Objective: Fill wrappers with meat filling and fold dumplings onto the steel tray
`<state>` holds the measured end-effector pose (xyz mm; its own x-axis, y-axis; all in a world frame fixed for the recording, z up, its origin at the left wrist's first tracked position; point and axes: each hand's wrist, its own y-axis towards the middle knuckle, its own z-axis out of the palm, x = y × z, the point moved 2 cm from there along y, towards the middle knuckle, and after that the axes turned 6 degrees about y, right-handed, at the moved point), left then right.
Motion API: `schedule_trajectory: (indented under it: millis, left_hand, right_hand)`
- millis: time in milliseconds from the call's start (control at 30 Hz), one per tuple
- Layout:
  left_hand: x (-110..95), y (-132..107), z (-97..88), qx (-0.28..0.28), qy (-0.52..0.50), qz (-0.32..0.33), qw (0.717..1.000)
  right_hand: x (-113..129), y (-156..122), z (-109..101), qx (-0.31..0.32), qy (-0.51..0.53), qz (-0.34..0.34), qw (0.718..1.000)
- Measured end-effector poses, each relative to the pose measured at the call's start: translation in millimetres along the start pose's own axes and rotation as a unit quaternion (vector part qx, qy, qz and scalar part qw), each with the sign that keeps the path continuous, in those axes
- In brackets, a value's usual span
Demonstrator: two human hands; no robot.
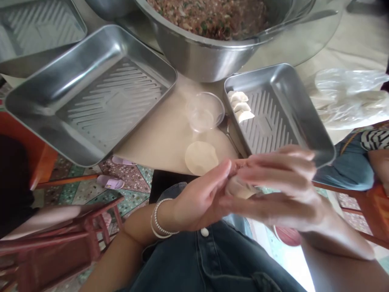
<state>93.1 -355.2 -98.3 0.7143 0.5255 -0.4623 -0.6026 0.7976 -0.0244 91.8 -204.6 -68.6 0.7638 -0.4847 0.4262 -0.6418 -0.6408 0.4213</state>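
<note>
A pale dumpling [240,188] lies between my two hands, partly covered by fingers. My left hand [197,196], with bracelets at the wrist, cups it from the left side. From the right, my right hand [279,188] closes over it, its fingers slightly smeared by motion. Just beyond the hands, a round dumpling wrapper [201,158] rests at the table's near edge. Several finished dumplings [241,107] stand in a row along the left side of the small metal tray [291,109]. A large steel bowl [206,61] at the back holds chopped meat filling [209,18].
A clear plastic dish [204,113] sits mid-table, with a thin utensil partly hidden beside the small tray. At left is a larger metal tray [118,44], overhanging the table edge. Plastic bags [349,97] lie at right. Other people sit on both sides; a red chair [60,247] stands at lower left.
</note>
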Motion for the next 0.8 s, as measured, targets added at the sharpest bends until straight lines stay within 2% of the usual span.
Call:
schedule_trajectory:
  millis: [67, 167, 267, 367, 433, 500, 600, 667, 800]
  left_hand:
    - [4, 1, -1.8, 0.007, -0.017, -0.031, 0.999]
    - [6, 2, -2.0, 0.006, -0.045, -0.041, 0.998]
    - [4, 4, 1.0, -0.026, -0.076, -0.014, 0.997]
    - [3, 6, 1.7, -0.070, -0.072, -0.002, 0.995]
    - [2, 4, -2.5, -0.101, -0.047, 0.002, 0.994]
    - [-1, -2, -10.3, -0.138, -0.012, 0.027, 0.990]
    - [-10, -16, -24.4, -0.184, 0.060, 0.119, 0.974]
    - [-18, -26, -33.2, -0.227, 0.118, 0.192, 0.948]
    - [-31, -44, -45.7, -0.315, 0.188, 0.271, 0.890]
  right_hand:
    - [2, 7, -4, 0.046, -0.001, -0.081, 0.996]
    - [3, 10, -8, 0.078, 0.014, -0.078, 0.994]
    - [1, 4, -11, 0.025, -0.021, -0.036, 0.999]
    - [-12, -3, -19, -0.039, -0.020, 0.004, 0.999]
    - [-29, -4, -28, -0.078, -0.035, 0.017, 0.996]
    - [-55, -1, -37, -0.090, -0.085, 0.046, 0.991]
    - [-96, 6, -38, 0.002, -0.131, 0.075, 0.989]
    - [-116, 10, -32, 0.062, -0.151, 0.092, 0.982]
    - [-129, 16, -21, 0.131, -0.148, 0.113, 0.974]
